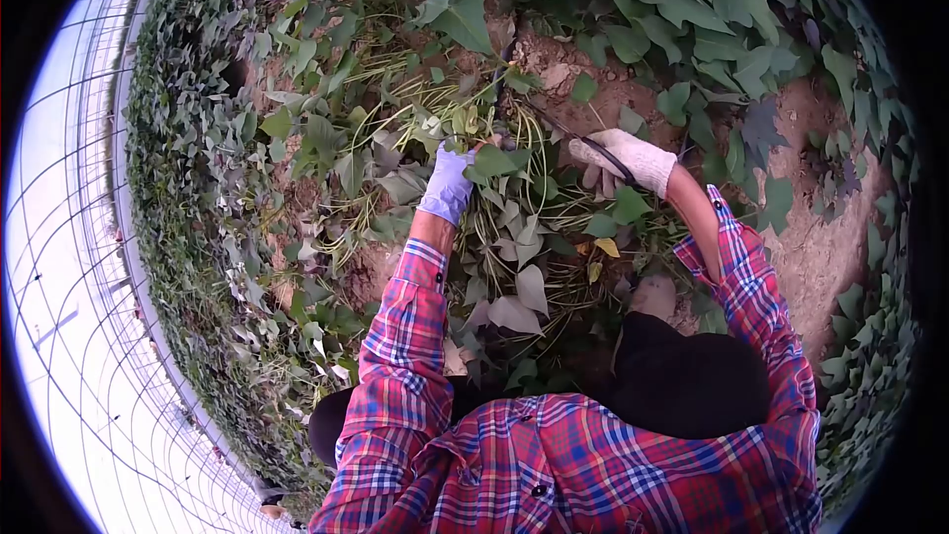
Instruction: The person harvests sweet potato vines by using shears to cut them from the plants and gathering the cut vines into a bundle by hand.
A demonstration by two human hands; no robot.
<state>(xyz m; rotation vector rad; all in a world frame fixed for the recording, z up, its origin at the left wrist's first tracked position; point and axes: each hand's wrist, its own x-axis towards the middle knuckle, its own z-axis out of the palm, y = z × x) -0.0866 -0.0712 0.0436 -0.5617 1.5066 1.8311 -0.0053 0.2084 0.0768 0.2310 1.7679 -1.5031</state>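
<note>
In a purple glove, my left hand (pixel 449 184) is closed around a bunch of pale green vine stems (pixel 463 121), its fingertips partly hidden by leaves. To its right, my right hand (pixel 638 160) wears a whitish knit glove, and its fingers are curled around a thin dark hose-like strip (pixel 605 154). This strip slants up and left into the foliage, where its course is partly hidden. Another black length (pixel 502 64) shows between the leaves above my left hand. Tangled stems and wilted greyish leaves (pixel 519 307) lie below and between my hands.
Dense leafy vines (pixel 692 10) cover the ground at the top and right. Bare brown soil (pixel 825 237) shows at right. My dark-clad knee (pixel 692 376) is close below my right hand. Along the left runs a wire-grid structure (pixel 69 237) against bright light.
</note>
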